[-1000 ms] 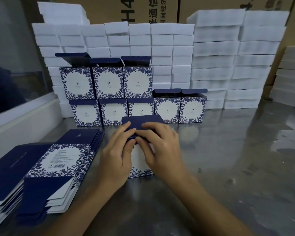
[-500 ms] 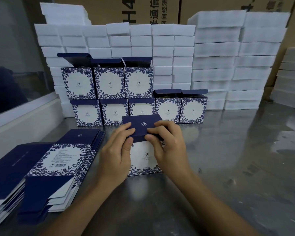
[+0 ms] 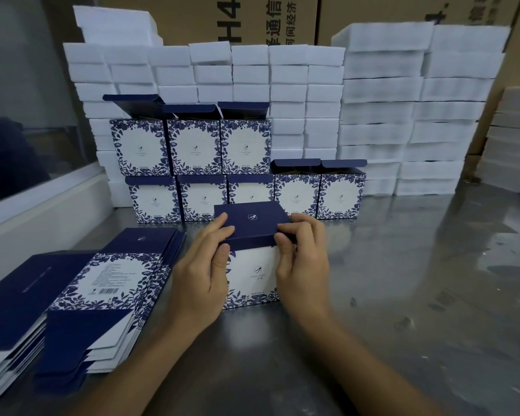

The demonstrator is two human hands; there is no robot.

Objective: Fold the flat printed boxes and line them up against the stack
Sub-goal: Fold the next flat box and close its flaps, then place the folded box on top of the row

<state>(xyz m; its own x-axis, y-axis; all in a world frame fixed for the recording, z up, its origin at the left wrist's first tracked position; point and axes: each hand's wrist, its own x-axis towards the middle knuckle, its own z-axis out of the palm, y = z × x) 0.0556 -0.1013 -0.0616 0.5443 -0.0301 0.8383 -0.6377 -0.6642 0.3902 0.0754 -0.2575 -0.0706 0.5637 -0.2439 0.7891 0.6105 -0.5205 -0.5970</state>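
Nearest us, at our left, lies a stack of flat printed boxes [image 3: 81, 298] on the steel table [image 3: 418, 295]. Just beyond, at the middle, stands the box we are folding [image 3: 252, 274], upright on the table, its navy lid [image 3: 251, 219] lying over the top. Our left hand [image 3: 201, 274] grips the box's left side, thumb on the front panel and fingers curled onto the lid's left edge. Our right hand [image 3: 302, 259] pinches the lid's front right corner. Beyond it, the folded boxes [image 3: 243, 172] stand in two rows, five below and three above, touching the white foam stack [image 3: 312, 97]. Brown cartons [image 3: 282, 16] rise behind.
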